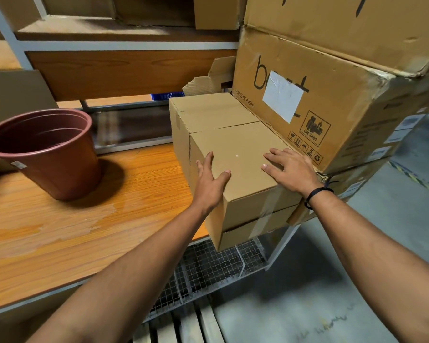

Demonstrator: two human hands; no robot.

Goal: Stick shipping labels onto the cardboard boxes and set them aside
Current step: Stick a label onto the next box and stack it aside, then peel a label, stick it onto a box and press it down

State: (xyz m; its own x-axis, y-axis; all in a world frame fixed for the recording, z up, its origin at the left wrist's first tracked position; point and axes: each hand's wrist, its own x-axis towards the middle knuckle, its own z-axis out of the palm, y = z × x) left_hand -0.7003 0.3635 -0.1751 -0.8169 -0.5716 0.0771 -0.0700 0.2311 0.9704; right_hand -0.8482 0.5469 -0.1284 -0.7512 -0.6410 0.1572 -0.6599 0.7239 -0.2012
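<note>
Hands both flat on the plain brown cardboard box [235, 149], fingers straight: left hand [209, 180] against its side, right hand [291, 169] on top. Box sits at the right end of the orange wooden shelf [84, 219], touching a creased carton [344, 95] printed "MADE IN INDIA", "UN 3481", white label [282, 99] stuck on.

Plastic pot on a worn wooden shelf

A reddish-brown pot [60, 164] stands upright at the left of the orange wood-grain shelf board [72, 231], whose finish shows pale, peeling patches. A grey metal frame [8, 35] edges the shelving. Wire mesh baskets [208, 266] sit below, beside a grey floor [307, 293].
</note>
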